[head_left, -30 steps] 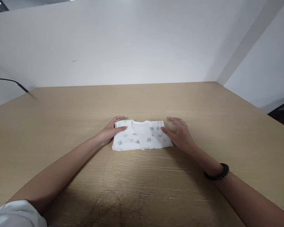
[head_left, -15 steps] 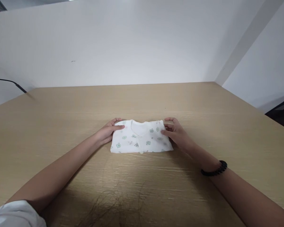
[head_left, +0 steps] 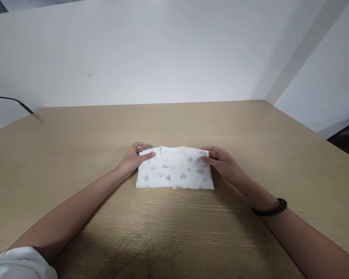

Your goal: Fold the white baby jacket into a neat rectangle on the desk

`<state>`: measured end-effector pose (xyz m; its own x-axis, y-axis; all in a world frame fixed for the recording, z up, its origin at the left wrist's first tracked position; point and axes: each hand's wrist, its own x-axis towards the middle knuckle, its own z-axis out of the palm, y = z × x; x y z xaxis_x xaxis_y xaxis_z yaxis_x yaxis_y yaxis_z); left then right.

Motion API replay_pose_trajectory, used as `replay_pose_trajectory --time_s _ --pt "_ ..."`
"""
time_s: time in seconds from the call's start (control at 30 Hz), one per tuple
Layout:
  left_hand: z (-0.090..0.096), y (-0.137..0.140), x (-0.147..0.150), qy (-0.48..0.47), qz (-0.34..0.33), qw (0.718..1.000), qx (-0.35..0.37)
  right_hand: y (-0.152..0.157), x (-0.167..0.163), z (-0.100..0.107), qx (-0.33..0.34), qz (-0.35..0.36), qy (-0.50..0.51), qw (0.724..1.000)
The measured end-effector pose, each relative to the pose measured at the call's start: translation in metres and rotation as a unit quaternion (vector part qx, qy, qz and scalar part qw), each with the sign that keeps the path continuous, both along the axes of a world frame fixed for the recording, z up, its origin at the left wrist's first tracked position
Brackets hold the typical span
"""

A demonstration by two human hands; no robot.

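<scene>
A white baby shirt (head_left: 174,172) with small green and grey animal prints lies folded into a flat rectangle on the table. Its round neckline faces away from me, and a button placket runs down the middle. My left hand (head_left: 136,158) grips the far left corner, thumb on top and fingers behind and beneath the edge. At the far right corner my right hand (head_left: 221,161) pinches the cloth the same way, the thumb over a printed patch. Parts of the fingers of both hands are hidden by the cloth.
The wood-grain table (head_left: 90,131) meets a white wall (head_left: 163,58) at the back. A thin black cable (head_left: 25,107) comes in at the left edge. Beyond the right side a dark object (head_left: 347,137) shows. A black beaded bracelet (head_left: 272,209) is on my right wrist.
My right hand has moved slightly right and drawn the shirt's far right corner outward, so the neckline looks wider and flatter. My left hand has shifted only a little.
</scene>
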<state>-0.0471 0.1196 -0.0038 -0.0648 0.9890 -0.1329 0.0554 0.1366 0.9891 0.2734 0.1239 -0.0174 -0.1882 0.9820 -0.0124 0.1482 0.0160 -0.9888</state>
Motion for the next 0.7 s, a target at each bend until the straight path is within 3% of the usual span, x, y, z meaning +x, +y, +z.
replay_pose_trajectory --time_s 0.27,0.5,0.7 --pt "0.002 0.001 -0.003 0.05 -0.09 0.995 0.003 0.0 -0.005 -0.004 0.122 -0.056 -0.226 0.965" --pt "0.004 -0.003 0.0 0.16 -0.079 0.982 0.059 -0.006 -0.015 -0.001 0.159 -0.083 -0.235 0.955" --pt "0.003 -0.003 -0.001 0.194 -0.078 0.977 0.049 -0.003 -0.014 -0.009 0.178 -0.108 -0.257 0.944"
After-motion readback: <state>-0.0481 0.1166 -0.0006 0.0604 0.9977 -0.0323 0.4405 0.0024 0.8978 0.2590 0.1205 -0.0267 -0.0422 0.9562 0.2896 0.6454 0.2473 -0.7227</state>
